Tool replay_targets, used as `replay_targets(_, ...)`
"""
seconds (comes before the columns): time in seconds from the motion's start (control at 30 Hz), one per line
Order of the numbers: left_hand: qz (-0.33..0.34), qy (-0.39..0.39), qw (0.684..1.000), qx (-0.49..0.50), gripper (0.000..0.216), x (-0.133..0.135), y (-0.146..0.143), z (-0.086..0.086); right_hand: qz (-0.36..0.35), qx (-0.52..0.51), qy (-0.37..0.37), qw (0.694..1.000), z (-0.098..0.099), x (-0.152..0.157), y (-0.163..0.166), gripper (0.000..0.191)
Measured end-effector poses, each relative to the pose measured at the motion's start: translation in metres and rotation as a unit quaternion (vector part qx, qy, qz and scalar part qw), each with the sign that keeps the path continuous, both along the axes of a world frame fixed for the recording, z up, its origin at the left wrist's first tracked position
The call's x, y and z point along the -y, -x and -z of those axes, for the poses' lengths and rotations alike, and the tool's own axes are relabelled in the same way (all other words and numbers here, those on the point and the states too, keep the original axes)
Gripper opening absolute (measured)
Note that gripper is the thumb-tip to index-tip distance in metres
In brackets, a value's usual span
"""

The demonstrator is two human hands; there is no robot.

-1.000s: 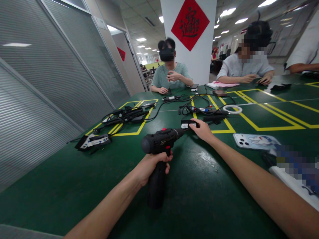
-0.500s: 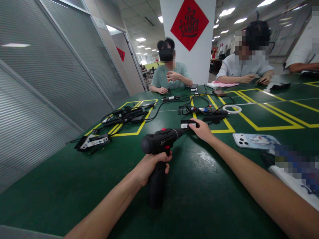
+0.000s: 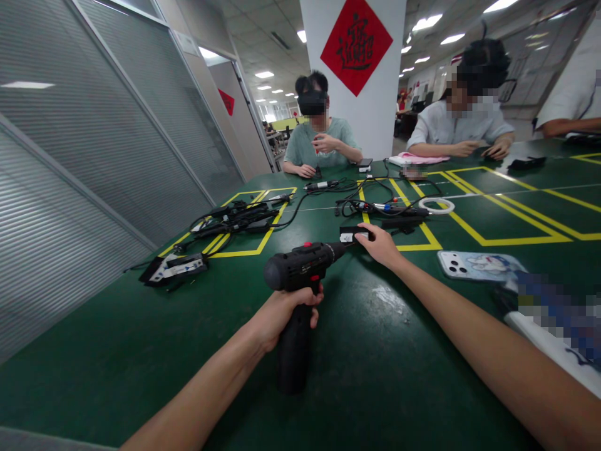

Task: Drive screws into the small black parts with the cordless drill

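My left hand (image 3: pixel 295 307) is wrapped around the grip of a black cordless drill (image 3: pixel 300 266) with red buttons. The drill's chuck and bit point right, towards a small black box with white labels (image 3: pixel 348 234). Whether the bit touches the box I cannot tell. My right hand (image 3: pixel 378 241) is closed on the right end of that box, thumb in front and fingers over the top. Behind the box lies a tangle of black cables (image 3: pixel 389 208) with a long dark part (image 3: pixel 401 223).
On the green table (image 3: pixel 225 357), a heap of cables (image 3: pixel 235 219) and a black-and-white part (image 3: pixel 178 268) lie left. To the right are a phone (image 3: pixel 479 265), a white tape ring (image 3: pixel 436 206) and yellow-taped rectangles. A person in a headset (image 3: pixel 323 138) and others sit opposite.
Almost nothing differs. Both hands, the drill and the small box hold their places, with only a slight shift of the camera view.
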State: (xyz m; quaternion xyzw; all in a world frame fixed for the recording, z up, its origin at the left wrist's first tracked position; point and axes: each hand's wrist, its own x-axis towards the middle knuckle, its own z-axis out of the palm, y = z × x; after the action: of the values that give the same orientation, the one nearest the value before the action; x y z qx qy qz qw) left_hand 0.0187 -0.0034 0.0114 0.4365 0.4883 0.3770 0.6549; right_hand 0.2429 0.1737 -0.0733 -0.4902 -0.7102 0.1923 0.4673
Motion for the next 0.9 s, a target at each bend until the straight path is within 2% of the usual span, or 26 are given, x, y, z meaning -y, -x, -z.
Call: replay_targets(0.9, 0.014, -0.010, 1.000, 0.000, 0.018, -0.0003, 0.0018, 0.0025, -0.001, 0.010, -0.008, 1.000, 0.0010, -0.0007, -0.0001, 0.037)
